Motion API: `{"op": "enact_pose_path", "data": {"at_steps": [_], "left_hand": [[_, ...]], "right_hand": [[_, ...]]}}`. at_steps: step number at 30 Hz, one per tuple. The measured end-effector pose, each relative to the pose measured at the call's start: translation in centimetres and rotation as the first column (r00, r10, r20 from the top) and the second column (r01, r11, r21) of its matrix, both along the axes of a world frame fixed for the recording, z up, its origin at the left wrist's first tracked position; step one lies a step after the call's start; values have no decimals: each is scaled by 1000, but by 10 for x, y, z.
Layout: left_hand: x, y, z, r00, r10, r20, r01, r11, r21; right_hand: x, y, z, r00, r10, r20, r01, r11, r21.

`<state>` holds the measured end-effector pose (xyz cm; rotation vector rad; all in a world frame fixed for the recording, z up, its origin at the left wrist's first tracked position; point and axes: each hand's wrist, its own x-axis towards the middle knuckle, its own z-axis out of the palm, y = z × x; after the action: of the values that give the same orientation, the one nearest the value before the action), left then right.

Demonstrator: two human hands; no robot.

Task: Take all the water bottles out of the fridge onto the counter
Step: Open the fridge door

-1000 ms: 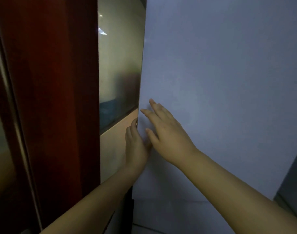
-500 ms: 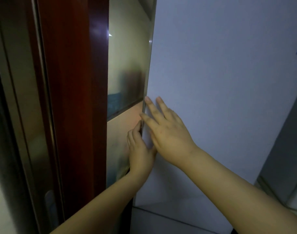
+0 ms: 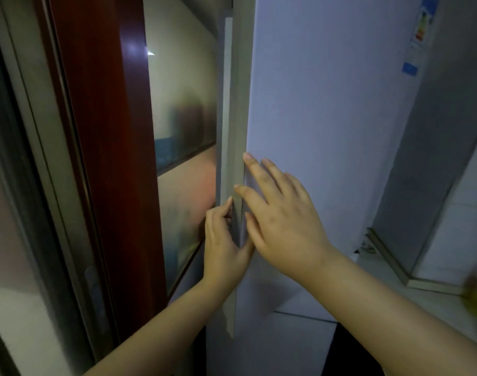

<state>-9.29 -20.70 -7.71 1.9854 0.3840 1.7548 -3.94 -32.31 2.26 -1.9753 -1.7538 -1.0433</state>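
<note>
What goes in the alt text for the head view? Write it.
Two bare hands work at the left edge of a pale fridge door: the left hand hooks its fingers around the edge, the right hand lies flat on the front. A red-brown frame stands left.

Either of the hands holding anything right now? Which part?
The left hand hooks its fingers round the fridge door at its left edge. The right hand lies flat on the door front, gripping nothing.

dim, soft-focus, wide-angle bending at edges
</note>
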Motion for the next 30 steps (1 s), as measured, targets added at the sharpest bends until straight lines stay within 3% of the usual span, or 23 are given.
{"op": "enact_pose_path", "data": {"at_steps": [5,13,20,30], "left_hand": [[-1,-45,7,997,-74,-1,73,978,196],[17,-116,6,984,-160,-81,179,902,392],[44,-170,11,969,-151,-196,237,795,558],[113,-258,11,929,-193,-317,357,696,623]], "right_hand": [[-8,-55,-2,998,-46,33,41,988,152],[1,-130,-2,976,-199,91,176,961,212],[30,-209,-11,970,-244,-19,242,942,231],[74,-292,-18,894,-397,-207,442,856,266]]}}
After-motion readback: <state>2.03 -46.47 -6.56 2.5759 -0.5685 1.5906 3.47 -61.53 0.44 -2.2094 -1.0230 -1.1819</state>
